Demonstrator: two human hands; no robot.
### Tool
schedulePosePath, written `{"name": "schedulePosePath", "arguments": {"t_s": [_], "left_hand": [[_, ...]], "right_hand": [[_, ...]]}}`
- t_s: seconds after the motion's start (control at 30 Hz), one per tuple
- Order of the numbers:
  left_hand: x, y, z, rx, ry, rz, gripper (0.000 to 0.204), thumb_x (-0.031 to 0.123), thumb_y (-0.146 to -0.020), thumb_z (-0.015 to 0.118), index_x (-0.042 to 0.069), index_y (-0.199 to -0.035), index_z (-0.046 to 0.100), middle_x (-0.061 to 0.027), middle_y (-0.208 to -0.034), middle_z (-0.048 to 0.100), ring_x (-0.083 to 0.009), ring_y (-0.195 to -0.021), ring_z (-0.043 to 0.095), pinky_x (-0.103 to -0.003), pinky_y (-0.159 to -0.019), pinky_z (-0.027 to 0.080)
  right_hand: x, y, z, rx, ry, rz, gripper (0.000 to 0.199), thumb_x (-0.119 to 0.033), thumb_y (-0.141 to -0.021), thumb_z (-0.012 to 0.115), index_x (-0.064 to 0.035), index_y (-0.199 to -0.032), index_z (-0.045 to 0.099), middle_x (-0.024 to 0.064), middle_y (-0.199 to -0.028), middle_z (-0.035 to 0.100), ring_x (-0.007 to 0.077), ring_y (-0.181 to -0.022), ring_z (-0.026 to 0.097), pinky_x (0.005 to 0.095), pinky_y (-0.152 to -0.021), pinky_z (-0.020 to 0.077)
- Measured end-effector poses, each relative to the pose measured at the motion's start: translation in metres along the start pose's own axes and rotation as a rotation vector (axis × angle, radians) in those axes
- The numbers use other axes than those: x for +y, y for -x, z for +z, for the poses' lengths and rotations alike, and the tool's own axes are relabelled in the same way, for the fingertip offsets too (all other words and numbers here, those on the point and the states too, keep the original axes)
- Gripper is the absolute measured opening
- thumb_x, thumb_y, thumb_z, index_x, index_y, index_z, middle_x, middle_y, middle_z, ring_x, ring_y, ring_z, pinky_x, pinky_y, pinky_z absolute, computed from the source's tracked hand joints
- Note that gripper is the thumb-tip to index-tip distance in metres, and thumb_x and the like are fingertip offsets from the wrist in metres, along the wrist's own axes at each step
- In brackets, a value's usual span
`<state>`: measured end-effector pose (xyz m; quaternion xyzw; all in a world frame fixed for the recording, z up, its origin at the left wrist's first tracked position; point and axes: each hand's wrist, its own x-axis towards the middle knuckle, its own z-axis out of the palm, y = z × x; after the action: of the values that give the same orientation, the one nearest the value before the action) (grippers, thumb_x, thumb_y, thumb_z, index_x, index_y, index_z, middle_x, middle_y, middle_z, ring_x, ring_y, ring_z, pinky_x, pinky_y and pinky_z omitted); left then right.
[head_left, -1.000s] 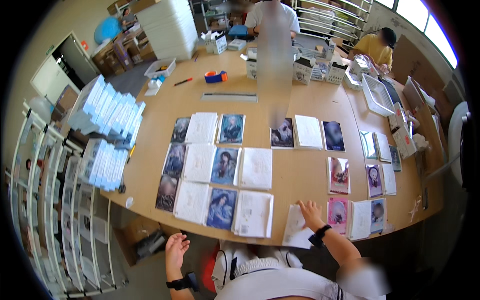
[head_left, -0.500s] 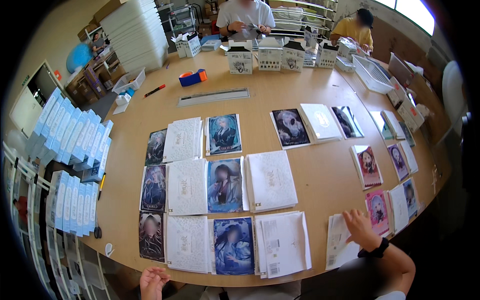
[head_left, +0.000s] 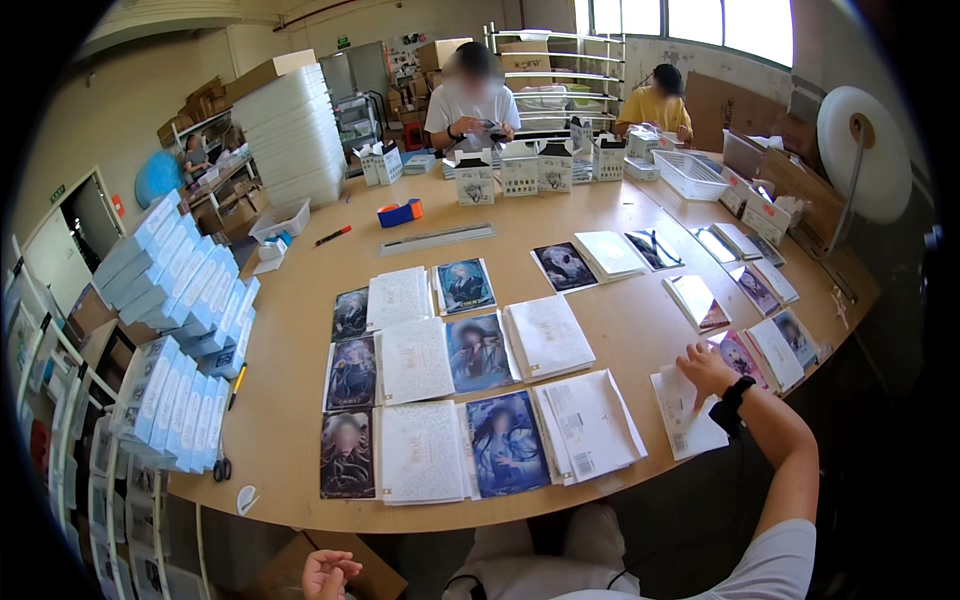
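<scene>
My right hand (head_left: 706,370), a dark band on its wrist, rests with fingers spread at the upper right part of a white envelope-like packet (head_left: 684,428) near the table's front edge. Just beyond that hand lies a pink illustrated card (head_left: 738,356), partly hidden. My left hand (head_left: 330,574) hangs off the near edge of the table, empty, its fingers loosely bent and apart. Between the hands, rows of white packets (head_left: 422,452) alternate with dark and blue illustrated cards (head_left: 506,446). The closest white stack (head_left: 590,428) shows a barcode side.
Light-blue boxes (head_left: 172,402) are stacked at the left, near scissors (head_left: 222,466) and a yellow pen (head_left: 237,387). A tape roll (head_left: 400,212), a red marker (head_left: 333,236) and a metal ruler (head_left: 437,239) lie farther off. Two people work behind small white boxes (head_left: 475,178).
The view has tilted upward, showing more of the room and my lap. My right hand stays at the white packet; my left hand remains empty below the table edge.
</scene>
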<state>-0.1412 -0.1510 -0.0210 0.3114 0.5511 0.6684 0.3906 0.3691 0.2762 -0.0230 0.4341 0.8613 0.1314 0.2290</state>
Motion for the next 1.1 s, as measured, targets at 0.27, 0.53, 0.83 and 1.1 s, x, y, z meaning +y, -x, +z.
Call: {"name": "schedulePosePath", "arguments": {"t_s": [0.27,0.53,0.83,1.1], "left_hand": [[-0.001,0.021,-0.024,-0.036,-0.09,0.023,0.02,0.011,-0.088,0.056,0.002,-0.106,0.053,-0.0079,-0.098,0.06,-0.0149,-0.088,0.058,-0.027,-0.082,0.047],[-0.009,-0.001,0.04,-0.429,-0.186,0.01,0.013,0.001,-0.086,0.052,-0.001,-0.099,0.054,-0.0103,-0.101,0.058,-0.0153,-0.089,0.057,-0.027,-0.084,0.044],[-0.018,-0.002,0.177,-1.124,-0.155,0.092,0.05,0.019,-0.082,0.065,-0.001,-0.123,0.044,-0.0164,-0.125,0.05,-0.0202,-0.104,0.057,-0.031,-0.088,0.044],[-0.045,0.015,0.191,-1.114,-0.176,-0.182,0.033,-0.002,-0.085,0.054,-0.002,-0.118,0.049,-0.007,-0.106,0.061,-0.0101,-0.093,0.058,-0.023,-0.078,0.047]], "right_hand": [[0.012,0.036,0.009,0.177,-0.362,0.269,0.058,-0.015,-0.062,0.078,-0.0014,-0.106,0.043,0.0199,-0.106,0.055,0.0387,-0.101,0.053,0.0457,-0.08,0.0471],[-0.021,0.151,-0.105,0.345,-0.58,0.219,0.03,-0.004,-0.079,0.057,-0.0026,-0.106,0.044,0.0214,-0.087,0.057,0.0364,-0.088,0.057,0.0446,-0.073,0.0436],[-0.144,0.22,-0.162,0.395,-0.827,-0.047,0.038,-0.011,-0.074,0.066,-0.0086,-0.106,0.046,0.015,-0.08,0.06,0.0329,-0.082,0.058,0.0402,-0.067,0.0428],[-0.181,0.214,-0.126,0.446,-0.962,-0.106,0.034,-0.002,-0.074,0.064,-0.0066,-0.105,0.051,0.0126,-0.087,0.063,0.0281,-0.077,0.06,0.0338,-0.068,0.0464]]}}
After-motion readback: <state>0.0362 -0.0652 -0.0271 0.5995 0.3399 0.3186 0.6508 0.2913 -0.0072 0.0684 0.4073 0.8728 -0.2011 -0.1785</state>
